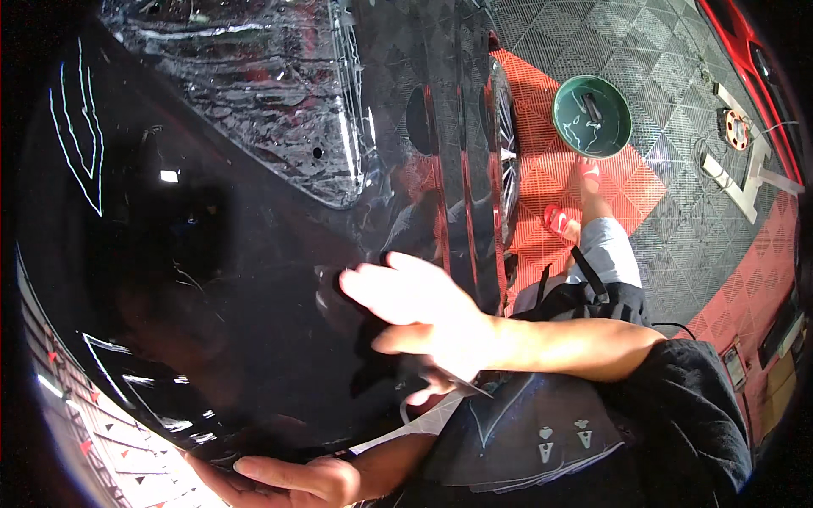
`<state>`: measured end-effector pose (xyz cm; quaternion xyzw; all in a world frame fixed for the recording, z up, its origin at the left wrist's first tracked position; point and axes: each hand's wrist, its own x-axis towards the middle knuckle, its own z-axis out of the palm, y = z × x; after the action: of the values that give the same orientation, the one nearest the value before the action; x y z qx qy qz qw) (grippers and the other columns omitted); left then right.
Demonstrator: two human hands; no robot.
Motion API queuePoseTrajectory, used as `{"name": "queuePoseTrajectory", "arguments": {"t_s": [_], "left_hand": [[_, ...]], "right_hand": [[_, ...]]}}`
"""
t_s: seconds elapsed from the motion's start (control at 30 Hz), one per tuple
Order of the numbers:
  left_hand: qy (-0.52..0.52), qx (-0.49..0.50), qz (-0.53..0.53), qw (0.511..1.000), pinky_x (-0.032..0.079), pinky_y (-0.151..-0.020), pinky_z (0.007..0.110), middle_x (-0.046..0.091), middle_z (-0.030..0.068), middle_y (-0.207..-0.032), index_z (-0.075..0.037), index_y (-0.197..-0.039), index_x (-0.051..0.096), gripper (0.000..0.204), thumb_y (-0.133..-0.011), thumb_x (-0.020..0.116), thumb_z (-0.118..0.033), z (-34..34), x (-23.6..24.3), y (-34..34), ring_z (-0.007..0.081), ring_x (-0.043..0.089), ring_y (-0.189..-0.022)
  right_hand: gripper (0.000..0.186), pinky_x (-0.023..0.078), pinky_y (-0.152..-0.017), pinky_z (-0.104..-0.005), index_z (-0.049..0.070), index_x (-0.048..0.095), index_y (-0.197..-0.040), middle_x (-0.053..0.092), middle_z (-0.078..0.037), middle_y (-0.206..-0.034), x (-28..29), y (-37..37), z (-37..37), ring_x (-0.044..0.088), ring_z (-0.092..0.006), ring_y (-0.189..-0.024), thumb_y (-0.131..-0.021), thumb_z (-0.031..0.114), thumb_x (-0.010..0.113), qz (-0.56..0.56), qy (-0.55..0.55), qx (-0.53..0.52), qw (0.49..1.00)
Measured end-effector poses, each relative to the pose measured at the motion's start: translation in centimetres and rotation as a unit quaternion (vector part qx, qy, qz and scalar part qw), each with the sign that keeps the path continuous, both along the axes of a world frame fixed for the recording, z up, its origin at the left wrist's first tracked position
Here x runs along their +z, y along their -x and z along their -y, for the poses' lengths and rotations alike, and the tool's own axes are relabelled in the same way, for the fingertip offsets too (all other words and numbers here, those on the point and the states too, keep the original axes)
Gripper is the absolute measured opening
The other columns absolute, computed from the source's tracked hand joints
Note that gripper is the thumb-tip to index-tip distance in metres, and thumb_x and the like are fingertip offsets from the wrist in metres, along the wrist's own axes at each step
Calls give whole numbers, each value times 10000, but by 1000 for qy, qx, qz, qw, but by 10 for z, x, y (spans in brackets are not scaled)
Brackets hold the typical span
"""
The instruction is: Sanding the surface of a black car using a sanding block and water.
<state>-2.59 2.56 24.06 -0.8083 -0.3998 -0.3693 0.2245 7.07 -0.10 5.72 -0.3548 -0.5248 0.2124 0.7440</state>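
Right hand [428, 309], fingers together, thumb apart, seemingly smooths the black car panel [254, 364] left of the red floor tiles [535, 118], left hand [309, 480] at its near edge, grip unclear; next stroke likely needs even pressure.

Floor around me: grey ribbed interlocking tile [677, 85] at 1–3 o'clock, strongly lit red tile patch [533, 186] at 2, second red band [737, 288] at 3. My 8 o'clock: pale floor [127, 461], red marks, nearly blown out by light. Red vehicle [741, 34] parked at 2; pale stand [730, 188] lying between 2 and 3.
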Motion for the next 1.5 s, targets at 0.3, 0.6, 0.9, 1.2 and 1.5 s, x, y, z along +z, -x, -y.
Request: {"name": "queuePoseTrajectory", "arguments": {"t_s": [0.3, 0.6, 0.9, 1.2, 1.5], "left_hand": [[-48, 73, -71, 994, 445, -1103, 434, 572, 255, -1416, 87, -1391, 548, 435, -1098, 458, -222, 0, 0, 13, 351, 566, -1304], [-80, 103, -62, 990, 406, -1133, 402, 569, 224, -1431, 65, -1410, 541, 435, -1101, 500, -239, -10, -4, 14, 311, 542, -1326], [-100, 109, -117, 982, 412, -1119, 418, 569, 233, -1413, 62, -1392, 551, 434, -1104, 492, -257, -13, -2, 27, 321, 551, -1298], [-100, 119, -86, 984, 423, -1107, 430, 564, 217, -1415, 37, -1411, 537, 443, -1105, 485, -279, -16, 0, 33, 323, 554, -1288], [-80, 115, -59, 988, 433, -1097, 423, 567, 214, -1414, 27, -1414, 539, 442, -1098, 498, -279, -16, -1, 34, 321, 555, -1287]], "right_hand": [[626, 59, -1265, -534, -65, 380, -1529, 414, -228, -1599, -55, -43, -53, 274, -363, -1554, -1030, 302, 470, -90, 21, -160, 983], [387, 645, -918, -492, -125, 520, -1246, 652, -221, -1207, -146, -124, -6, 700, -317, -1078, -1087, 223, 461, -603, 124, -187, 766], [257, 514, -552, -243, 19, 652, -1039, 672, -34, -759, -33, -74, -23, 628, -81, -629, -972, 250, 741, -510, 292, -71, 806], [287, 501, -573, -281, 34, 591, -1013, 610, -59, -746, -10, -35, -35, 590, -102, -652, -919, 202, 804, -485, 274, -32, 830], [333, 449, -598, -359, 10, 591, -841, 552, -110, -750, -6, -36, -51, 557, -274, -649, -802, 163, 884, -327, 187, -199, 905]]}}
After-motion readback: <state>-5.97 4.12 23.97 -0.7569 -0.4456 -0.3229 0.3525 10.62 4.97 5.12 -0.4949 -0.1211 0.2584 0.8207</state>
